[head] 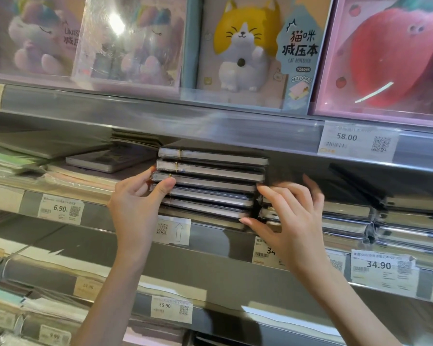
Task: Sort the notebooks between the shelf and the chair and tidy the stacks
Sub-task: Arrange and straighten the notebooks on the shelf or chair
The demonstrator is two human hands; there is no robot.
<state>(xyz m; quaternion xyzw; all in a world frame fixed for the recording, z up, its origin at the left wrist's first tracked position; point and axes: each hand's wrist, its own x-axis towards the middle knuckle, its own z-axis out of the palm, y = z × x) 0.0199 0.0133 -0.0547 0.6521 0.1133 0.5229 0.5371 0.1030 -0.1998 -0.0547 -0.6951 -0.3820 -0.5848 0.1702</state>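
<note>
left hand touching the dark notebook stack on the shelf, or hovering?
Touching. The head view shows the left hand with its thumb pressed flat on the front edges of the notebook stack and its fingers against the stack's left end.

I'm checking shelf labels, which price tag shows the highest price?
The white 58.00 tag, on the upper shelf rail under the pink strawberry box. The other readable tags show lower prices: 6.90, 36.90 and 34.90.

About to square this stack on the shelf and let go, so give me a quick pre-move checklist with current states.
1. Left hand on the stack's left end: ok.
2. Right hand on its right end: ok.
3. Notebook edges flush: not ok, they step sideways.
4. Stack resting on the shelf: ok.
5. Gap to the right-hand stacks: cannot tell, the hand covers it.
6. Headroom under the upper shelf: ok.
</note>
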